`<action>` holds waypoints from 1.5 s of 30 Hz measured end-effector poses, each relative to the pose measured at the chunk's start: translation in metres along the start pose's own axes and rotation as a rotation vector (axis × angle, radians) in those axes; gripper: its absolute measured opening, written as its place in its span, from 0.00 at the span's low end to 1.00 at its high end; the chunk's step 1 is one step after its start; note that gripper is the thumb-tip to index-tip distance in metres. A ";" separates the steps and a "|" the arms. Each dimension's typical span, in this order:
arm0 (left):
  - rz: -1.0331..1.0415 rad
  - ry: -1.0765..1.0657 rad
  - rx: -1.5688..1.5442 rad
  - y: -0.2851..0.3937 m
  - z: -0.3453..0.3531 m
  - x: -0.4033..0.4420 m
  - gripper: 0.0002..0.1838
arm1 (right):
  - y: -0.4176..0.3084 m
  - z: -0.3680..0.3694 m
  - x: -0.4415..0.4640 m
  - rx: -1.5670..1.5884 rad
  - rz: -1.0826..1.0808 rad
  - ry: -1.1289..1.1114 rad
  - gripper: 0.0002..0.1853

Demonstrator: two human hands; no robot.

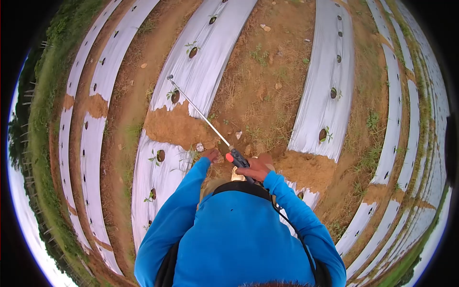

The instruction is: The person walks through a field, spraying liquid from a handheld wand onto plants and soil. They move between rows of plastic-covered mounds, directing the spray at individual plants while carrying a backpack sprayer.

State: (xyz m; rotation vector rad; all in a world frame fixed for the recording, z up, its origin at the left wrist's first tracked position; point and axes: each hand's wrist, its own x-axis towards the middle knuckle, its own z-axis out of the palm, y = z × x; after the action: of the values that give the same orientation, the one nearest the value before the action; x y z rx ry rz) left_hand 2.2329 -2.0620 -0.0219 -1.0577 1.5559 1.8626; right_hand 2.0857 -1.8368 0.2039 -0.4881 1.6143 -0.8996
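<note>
My right hand (256, 169) is closed around the dark handle of a spray wand (203, 116), which has a red part near the grip. The wand's thin metal tube points forward and left, and its nozzle (169, 77) hangs over the plastic-covered row, near a seedling (174, 96) in a round hole. A black hose (287, 217) runs along my right arm. My left hand (213, 155) is beside the wand handle, apart from it, its fingers loosely curled with nothing visible in them.
Silvery plastic mulch strips (319, 71) run in several rows, with seedlings in holes. Bare soil mounds (174, 125) break the strips. Between the rows lies a dirt path (253, 71) with stones and weeds. A grassy edge with a fence (40, 119) borders the far left.
</note>
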 end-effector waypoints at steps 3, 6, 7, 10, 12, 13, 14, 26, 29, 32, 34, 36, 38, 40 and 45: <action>0.154 0.025 0.027 0.080 0.007 0.054 0.18 | -0.015 -0.057 0.046 0.078 -0.095 -0.001 0.23; 0.198 0.078 0.056 0.131 -0.001 0.099 0.16 | -0.018 -0.125 0.103 0.124 -0.129 -0.039 0.23; 0.188 0.097 0.061 0.142 -0.006 0.105 0.16 | -0.020 -0.146 0.122 0.142 -0.100 -0.054 0.22; -0.268 0.088 0.028 0.121 -0.040 0.146 0.12 | -0.037 -0.228 0.158 0.069 -0.064 -0.082 0.23; -0.494 0.091 0.008 0.167 -0.055 0.190 0.10 | -0.103 -0.299 0.153 -0.054 -0.008 -0.030 0.24; -0.603 0.119 0.052 0.202 -0.047 0.169 0.09 | -0.101 -0.314 0.161 -0.013 0.020 -0.039 0.23; -0.603 0.110 0.060 0.210 -0.054 0.180 0.09 | -0.103 -0.332 0.170 0.017 0.044 -0.045 0.23; -0.233 0.136 -0.042 0.511 -0.065 0.398 0.13 | -0.202 -0.583 0.342 0.093 -0.057 0.160 0.23; -0.286 0.107 -0.070 0.564 -0.085 0.492 0.10 | -0.252 -0.656 0.390 0.093 0.064 0.200 0.22; -0.276 0.039 0.035 0.654 -0.103 0.557 0.14 | -0.303 -0.738 0.410 0.070 0.184 0.171 0.22; -0.182 0.066 0.015 0.729 -0.105 0.575 0.14 | -0.337 -0.773 0.410 0.146 0.093 0.182 0.22; -0.075 0.105 -0.007 0.815 -0.111 0.603 0.14 | -0.336 -0.812 0.432 0.135 0.117 0.158 0.24; -0.057 0.104 -0.087 0.874 -0.114 0.635 0.13 | -0.328 -0.843 0.460 0.105 -0.063 0.335 0.23; -0.075 0.124 -0.082 0.913 -0.118 0.671 0.13 | -0.339 -0.885 0.491 0.148 -0.022 0.310 0.24; -0.283 0.150 -0.056 0.971 -0.132 0.760 0.11 | -0.376 -0.998 0.580 0.279 -0.116 0.308 0.23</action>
State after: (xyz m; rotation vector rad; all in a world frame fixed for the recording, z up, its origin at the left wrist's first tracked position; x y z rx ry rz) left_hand 1.0723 -2.4957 -0.0711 -1.3919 1.3566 1.6739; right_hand 0.9288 -2.2043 0.1635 -0.2577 1.7107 -1.3166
